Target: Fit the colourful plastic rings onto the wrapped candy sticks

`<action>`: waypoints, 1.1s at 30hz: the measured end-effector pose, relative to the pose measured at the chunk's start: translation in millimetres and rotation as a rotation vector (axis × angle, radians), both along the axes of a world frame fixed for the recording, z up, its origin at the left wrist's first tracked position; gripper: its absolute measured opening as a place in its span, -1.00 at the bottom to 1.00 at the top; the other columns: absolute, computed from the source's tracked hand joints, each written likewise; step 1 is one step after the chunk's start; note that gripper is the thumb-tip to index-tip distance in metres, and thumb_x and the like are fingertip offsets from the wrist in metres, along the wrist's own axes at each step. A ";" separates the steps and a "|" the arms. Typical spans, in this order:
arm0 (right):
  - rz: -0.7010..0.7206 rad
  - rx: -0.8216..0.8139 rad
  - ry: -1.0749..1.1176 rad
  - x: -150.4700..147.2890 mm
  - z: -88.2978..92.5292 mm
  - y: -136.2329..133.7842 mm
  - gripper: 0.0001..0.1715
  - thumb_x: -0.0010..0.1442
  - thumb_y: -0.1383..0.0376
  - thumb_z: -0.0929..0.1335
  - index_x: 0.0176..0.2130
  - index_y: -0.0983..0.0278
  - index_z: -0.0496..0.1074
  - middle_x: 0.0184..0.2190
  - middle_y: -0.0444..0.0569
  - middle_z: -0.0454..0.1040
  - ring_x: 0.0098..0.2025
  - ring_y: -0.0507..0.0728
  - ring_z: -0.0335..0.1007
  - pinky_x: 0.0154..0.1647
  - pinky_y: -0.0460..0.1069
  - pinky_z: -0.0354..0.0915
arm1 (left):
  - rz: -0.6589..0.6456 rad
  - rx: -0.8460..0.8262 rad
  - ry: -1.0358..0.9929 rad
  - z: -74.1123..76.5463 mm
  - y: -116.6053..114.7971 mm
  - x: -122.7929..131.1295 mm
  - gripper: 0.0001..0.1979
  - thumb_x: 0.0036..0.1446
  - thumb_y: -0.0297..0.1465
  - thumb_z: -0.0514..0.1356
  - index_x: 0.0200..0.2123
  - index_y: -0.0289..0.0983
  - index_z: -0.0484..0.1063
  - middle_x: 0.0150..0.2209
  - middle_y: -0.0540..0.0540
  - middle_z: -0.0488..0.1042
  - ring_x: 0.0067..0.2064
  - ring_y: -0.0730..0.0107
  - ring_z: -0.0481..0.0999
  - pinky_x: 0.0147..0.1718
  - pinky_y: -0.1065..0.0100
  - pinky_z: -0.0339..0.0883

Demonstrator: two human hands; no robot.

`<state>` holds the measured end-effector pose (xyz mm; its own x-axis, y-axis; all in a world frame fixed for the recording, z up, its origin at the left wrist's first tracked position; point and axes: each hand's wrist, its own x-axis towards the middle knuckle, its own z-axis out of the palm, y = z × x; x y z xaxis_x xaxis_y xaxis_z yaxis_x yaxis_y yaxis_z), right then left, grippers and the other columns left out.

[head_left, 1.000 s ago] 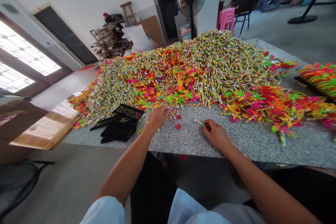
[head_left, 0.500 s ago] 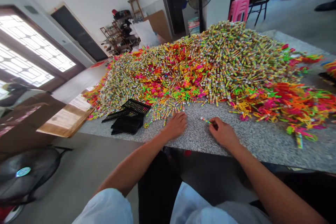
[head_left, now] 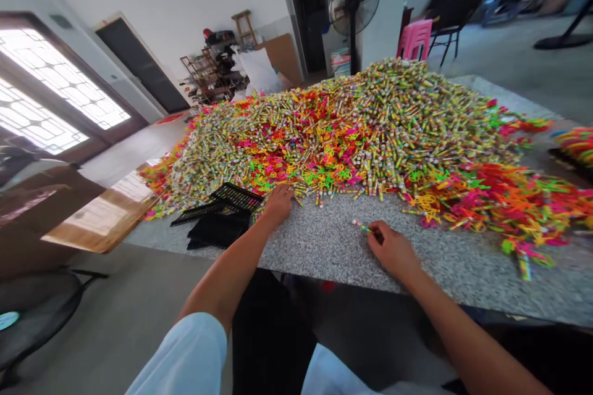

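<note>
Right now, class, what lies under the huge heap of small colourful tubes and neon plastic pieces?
The heap rests on a speckled grey stone tabletop, bare along the near edge where the left hand and right hand rest. The tabletop beneath the heap is covered, so anything buried there cannot be seen.

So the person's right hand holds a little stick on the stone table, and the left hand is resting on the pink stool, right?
Not quite. The head view shows the left hand at the near edge of the colourful pile on the stone table, beside the black trays; the pink stool stands far behind. The right hand does hold a little stick.
</note>
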<state>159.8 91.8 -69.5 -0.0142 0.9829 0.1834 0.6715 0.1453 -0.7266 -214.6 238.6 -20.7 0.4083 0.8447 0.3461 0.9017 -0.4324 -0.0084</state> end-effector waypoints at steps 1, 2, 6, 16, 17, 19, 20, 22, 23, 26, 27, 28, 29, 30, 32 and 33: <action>-0.008 -0.002 0.014 -0.6 1.2 0.4 -0.78 0.31 0.18 0.28 -0.09 0.19 0.42 -0.29 -0.04 0.61 -0.30 0.17 0.55 -0.27 -0.01 0.28 | 0.042 0.029 -0.045 1.1 6.0 8.9 -0.75 0.14 -0.53 0.20 -0.10 -0.28 0.51 0.17 -0.27 0.44 0.26 -0.01 0.32 0.25 -0.04 0.24; -0.021 0.002 0.031 -1.3 2.3 0.9 -0.79 0.31 0.19 0.28 -0.10 0.19 0.41 -0.29 -0.03 0.60 -0.30 0.17 0.54 -0.27 0.00 0.28 | 0.071 0.056 -0.087 2.5 12.7 20.8 -0.75 0.13 -0.54 0.19 -0.10 -0.29 0.49 0.16 -0.28 0.44 0.25 -0.01 0.33 0.25 -0.02 0.25; -0.073 0.017 0.118 -2.6 5.1 3.0 -0.82 0.28 0.22 0.29 -0.11 0.19 0.38 -0.36 -0.07 0.57 -0.35 0.16 0.52 -0.30 -0.01 0.27 | 0.042 0.094 -0.173 13.0 46.3 93.1 -0.63 0.21 -0.43 0.17 0.10 -0.27 0.41 0.18 -0.25 0.41 0.27 0.08 0.33 0.28 0.10 0.23; -0.029 0.013 0.194 -1.8 11.2 4.1 -0.90 0.30 0.25 0.28 -0.16 0.16 0.36 -0.43 -0.09 0.54 -0.40 0.17 0.50 -0.35 0.00 0.27 | -0.164 -0.083 -0.069 16.8 68.7 203.4 -0.30 0.11 -0.15 0.37 0.26 -0.27 0.33 0.26 -0.35 0.37 0.38 -0.20 0.19 0.35 -0.19 0.01; -0.023 0.014 0.199 -1.8 11.6 4.1 -0.90 0.30 0.26 0.28 -0.16 0.16 0.37 -0.41 -0.08 0.55 -0.39 0.17 0.50 -0.35 -0.01 0.28 | -0.197 -0.066 -0.066 13.4 61.0 200.5 -0.41 0.16 -0.22 0.34 0.21 -0.29 0.37 0.21 -0.33 0.41 0.35 -0.11 0.25 0.36 -0.14 0.03; -0.021 0.023 0.201 -2.0 12.3 4.0 -0.89 0.29 0.28 0.28 -0.15 0.17 0.37 -0.38 -0.07 0.56 -0.36 0.17 0.51 -0.34 -0.01 0.28 | -0.250 -0.046 -0.052 6.9 40.3 191.6 -0.54 0.21 -0.31 0.29 0.16 -0.27 0.41 0.20 -0.30 0.42 0.31 -0.01 0.32 0.35 -0.07 0.09; -0.026 0.031 0.198 -2.2 12.5 4.0 -0.89 0.28 0.29 0.29 -0.15 0.17 0.37 -0.36 -0.06 0.57 -0.34 0.17 0.52 -0.33 -0.02 0.29 | -0.268 -0.040 -0.046 3.9 27.6 186.4 -0.56 0.23 -0.33 0.26 0.16 -0.26 0.41 0.23 -0.29 0.39 0.31 0.01 0.31 0.33 -0.05 0.14; -0.041 0.050 0.194 -2.5 12.6 3.9 -0.87 0.27 0.30 0.30 -0.14 0.17 0.36 -0.33 -0.05 0.57 -0.32 0.17 0.52 -0.29 -0.01 0.29 | -0.305 -0.041 -0.034 -1.3 -0.2 175.8 -0.56 0.26 -0.35 0.22 0.21 -0.21 0.39 0.29 -0.25 0.34 0.33 0.04 0.29 0.31 -0.02 0.19; -0.048 0.055 0.197 -2.7 12.6 3.9 -0.87 0.26 0.30 0.30 -0.14 0.17 0.36 -0.32 -0.06 0.57 -0.32 0.17 0.51 -0.27 -0.01 0.30 | -0.316 -0.041 -0.035 -3.4 -14.4 170.7 -0.56 0.29 -0.34 0.20 0.22 -0.18 0.38 0.30 -0.23 0.33 0.34 0.06 0.28 0.32 -0.02 0.19; -0.071 0.061 0.225 -2.2 11.5 4.3 -0.86 0.27 0.29 0.29 -0.13 0.18 0.35 -0.32 -0.07 0.55 -0.32 0.16 0.50 -0.25 -0.01 0.30 | -0.358 -0.054 -0.059 -7.8 -51.8 155.9 -0.52 0.30 -0.20 0.23 0.25 -0.15 0.36 0.32 -0.21 0.31 0.37 0.05 0.24 0.35 -0.06 0.14; -0.093 0.065 0.228 -1.8 10.8 4.4 -0.85 0.27 0.28 0.29 -0.12 0.18 0.35 -0.31 -0.07 0.55 -0.32 0.16 0.49 -0.25 -0.01 0.30 | -0.365 -0.060 -0.078 -8.8 -61.2 151.0 -0.48 0.27 -0.15 0.25 0.25 -0.15 0.36 0.33 -0.21 0.30 0.38 0.03 0.22 0.36 -0.07 0.12; -0.126 0.073 0.221 -1.3 9.8 4.4 -0.83 0.27 0.28 0.28 -0.10 0.18 0.34 -0.31 -0.06 0.54 -0.32 0.16 0.49 -0.24 0.00 0.30 | -0.361 -0.064 -0.106 -9.5 -68.4 146.2 -0.46 0.25 -0.11 0.27 0.24 -0.15 0.37 0.34 -0.21 0.30 0.39 0.02 0.20 0.37 -0.08 0.11; -0.164 0.084 0.202 -1.0 8.7 4.3 -0.81 0.28 0.27 0.28 -0.08 0.19 0.34 -0.30 -0.05 0.54 -0.32 0.16 0.49 -0.23 0.00 0.30 | -0.344 -0.065 -0.147 -10.1 -73.5 141.5 -0.47 0.25 -0.10 0.27 0.22 -0.16 0.38 0.33 -0.21 0.30 0.39 0.02 0.20 0.37 -0.08 0.11; -0.201 0.096 0.171 -0.8 7.5 4.1 -0.80 0.28 0.28 0.27 -0.07 0.20 0.33 -0.28 -0.04 0.54 -0.30 0.17 0.49 -0.22 0.01 0.30 | -0.311 -0.062 -0.200 -10.5 -76.4 137.3 -0.51 0.27 -0.12 0.25 0.19 -0.16 0.40 0.31 -0.21 0.33 0.38 0.04 0.23 0.36 -0.06 0.14; -0.242 0.116 0.078 -1.2 5.7 3.0 -0.77 0.29 0.30 0.26 -0.03 0.22 0.32 -0.22 0.01 0.54 -0.25 0.19 0.50 -0.22 0.01 0.28 | -0.209 -0.049 -0.319 -10.7 -76.7 131.1 -0.66 0.36 -0.20 0.15 0.12 -0.18 0.43 0.21 -0.21 0.43 0.30 0.10 0.34 0.31 -0.02 0.22; -0.241 0.122 0.025 -2.0 5.3 2.3 -0.76 0.30 0.31 0.24 -0.02 0.23 0.32 -0.19 0.04 0.54 -0.22 0.20 0.50 -0.22 0.00 0.27 | -0.157 -0.039 -0.369 -10.4 -74.8 129.8 -0.71 0.39 -0.24 0.10 0.08 -0.18 0.45 0.15 -0.21 0.47 0.25 0.13 0.39 0.28 -0.01 0.25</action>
